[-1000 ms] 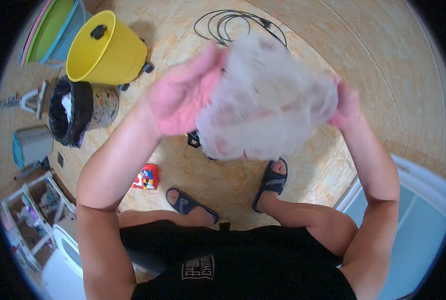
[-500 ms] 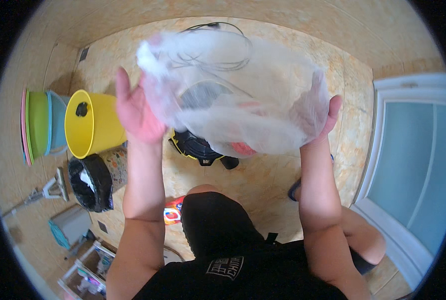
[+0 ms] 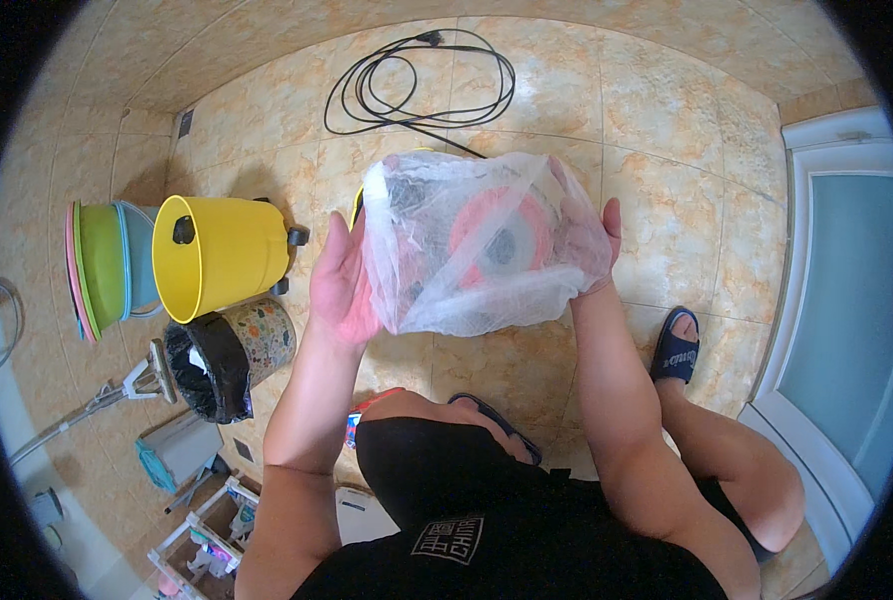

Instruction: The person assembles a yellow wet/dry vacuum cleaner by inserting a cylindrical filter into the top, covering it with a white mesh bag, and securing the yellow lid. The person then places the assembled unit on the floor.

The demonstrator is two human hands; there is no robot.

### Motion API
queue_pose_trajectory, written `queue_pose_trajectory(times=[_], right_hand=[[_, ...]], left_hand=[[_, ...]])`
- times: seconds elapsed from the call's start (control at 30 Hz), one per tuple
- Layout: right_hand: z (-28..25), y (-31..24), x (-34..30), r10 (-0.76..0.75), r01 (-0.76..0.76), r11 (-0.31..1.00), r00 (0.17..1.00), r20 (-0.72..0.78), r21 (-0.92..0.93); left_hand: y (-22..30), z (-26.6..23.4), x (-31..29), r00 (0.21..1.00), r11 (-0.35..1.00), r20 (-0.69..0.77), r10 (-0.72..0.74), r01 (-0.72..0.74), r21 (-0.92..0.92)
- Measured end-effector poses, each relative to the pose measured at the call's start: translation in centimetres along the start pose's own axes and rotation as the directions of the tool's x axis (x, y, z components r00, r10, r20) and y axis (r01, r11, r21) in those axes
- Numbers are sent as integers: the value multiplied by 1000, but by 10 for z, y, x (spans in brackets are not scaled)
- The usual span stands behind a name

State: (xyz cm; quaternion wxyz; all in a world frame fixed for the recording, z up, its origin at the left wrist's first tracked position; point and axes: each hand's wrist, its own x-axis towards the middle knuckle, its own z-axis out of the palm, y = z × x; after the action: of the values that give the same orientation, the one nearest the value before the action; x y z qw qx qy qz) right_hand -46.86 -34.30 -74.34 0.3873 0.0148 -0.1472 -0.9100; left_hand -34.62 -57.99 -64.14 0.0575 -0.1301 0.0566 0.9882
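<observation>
A thin, see-through white fabric bag (image 3: pixel 422 305) is stretched between my two hands. My left hand (image 3: pixel 342 285) has its fingers in the bag's left side, the thumb sticking up outside. At the other side, the fingers of my right hand (image 3: pixel 592 240) are inside the fabric and spread it. Through the cloth shows a red ring-shaped part (image 3: pixel 537 225) with a dark centre, on a machine beneath the bag. A yellow and black edge of that machine peeks out by my left hand; the bag veils the rest.
A coiled black power cord (image 3: pixel 512 85) lies beyond the bag. To the left stand a yellow bucket on casters (image 3: pixel 232 260), stacked coloured basins (image 3: pixel 97 265), a bin with a black liner (image 3: pixel 267 340) and a mop (image 3: pixel 117 390). A white-framed glass door (image 3: pixel 847 320) stands right.
Both hands have moved down and closer together with the bag, which now lies over the machine and its red ring. The coiled cord beyond has come into plain view.
</observation>
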Motion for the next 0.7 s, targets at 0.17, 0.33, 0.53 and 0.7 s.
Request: queue_pose_trajectory(times=[0.17, 0.33, 0.53, 0.7], right_hand=[[-40, -22, -6, 88, -142, 987, 871, -483, -75], [-100, -25, -32, 178, -211, 977, 905, -386, -42], [-103, -11, -53, 110, -134, 990, 928, -357, -41], [-84, -2, -58, 159, -166, 986, 966, -202, -18]], left_hand=[[9, -24, -1, 999, 994, -40, -31, 35, 107], [-7, -54, -18, 980, 998, -199, -13, 24, 56], [-9, -73, -19, 980, 997, -198, 28, -12, 80], [-13, -68, -21, 984, 998, -173, 34, -25, 51]])
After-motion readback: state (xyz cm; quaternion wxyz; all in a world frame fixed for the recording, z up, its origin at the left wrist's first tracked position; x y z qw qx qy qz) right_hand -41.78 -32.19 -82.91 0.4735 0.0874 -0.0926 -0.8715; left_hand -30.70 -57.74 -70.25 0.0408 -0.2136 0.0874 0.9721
